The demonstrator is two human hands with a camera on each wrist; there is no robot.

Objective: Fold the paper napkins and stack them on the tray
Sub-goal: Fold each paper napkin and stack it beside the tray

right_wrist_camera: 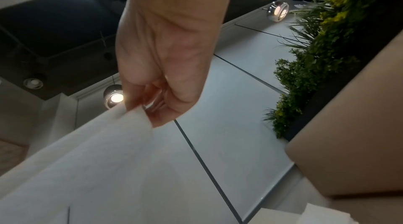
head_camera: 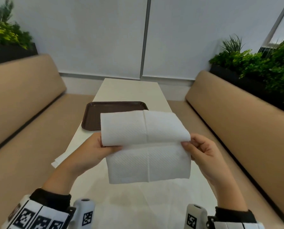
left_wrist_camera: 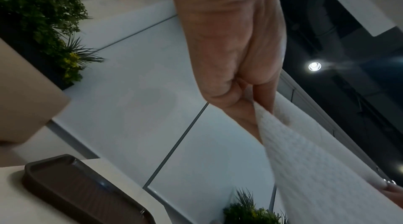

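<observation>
Your left hand (head_camera: pixel 95 150) and right hand (head_camera: pixel 202 151) pinch the half-folded paper napkin (head_camera: pixel 146 146) by its side edges, mid-frame above the surface (head_camera: pixel 129 90), its far flap overlapping the bare brown tray (head_camera: pixel 91 116).

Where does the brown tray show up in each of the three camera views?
Head: tray at centre, on the table, partly behind the held napkin.
Left wrist: tray in the lower left corner.
Right wrist: not in it.
Shared landmark: the grey seam in the white wall.
</observation>
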